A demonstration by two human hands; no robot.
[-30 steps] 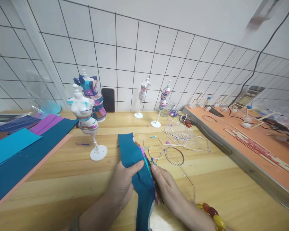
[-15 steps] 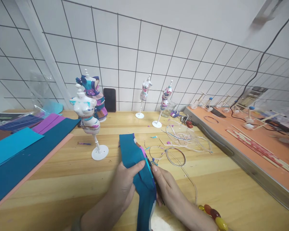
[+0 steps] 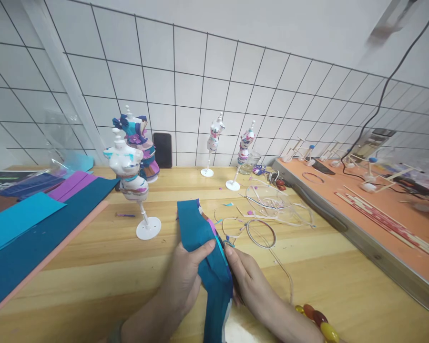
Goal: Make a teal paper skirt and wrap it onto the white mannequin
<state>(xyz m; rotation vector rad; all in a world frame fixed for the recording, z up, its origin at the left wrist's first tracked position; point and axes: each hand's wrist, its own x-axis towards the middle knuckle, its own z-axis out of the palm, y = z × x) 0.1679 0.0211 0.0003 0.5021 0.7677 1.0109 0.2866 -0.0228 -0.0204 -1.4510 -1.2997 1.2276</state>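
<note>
A long teal strip of crepe paper (image 3: 196,226) hangs over the table, with purple, pink, brown and light blue layers showing along its right edge. My left hand (image 3: 186,271) is closed on its middle, thumb pressed on top. At the right edge, my right hand (image 3: 248,271) grips dark scissors (image 3: 219,237); most of them are hidden by the fingers and the paper. The lower end of the strip runs out of view at the bottom. Just beyond my right fingertips lie thin rings (image 3: 260,233) and cord.
Left of my hands stands a white mini mannequin (image 3: 125,162), with a dressed mannequin (image 3: 137,133) behind it. Two smaller mannequins (image 3: 214,138) stand at the back near a phone (image 3: 163,150). Coloured sheets (image 3: 57,228) lie left; an orange tray (image 3: 364,190) is right.
The view has tilted very slightly. Both hands keep the same grip and place on the strip, with hardly any visible movement.
</note>
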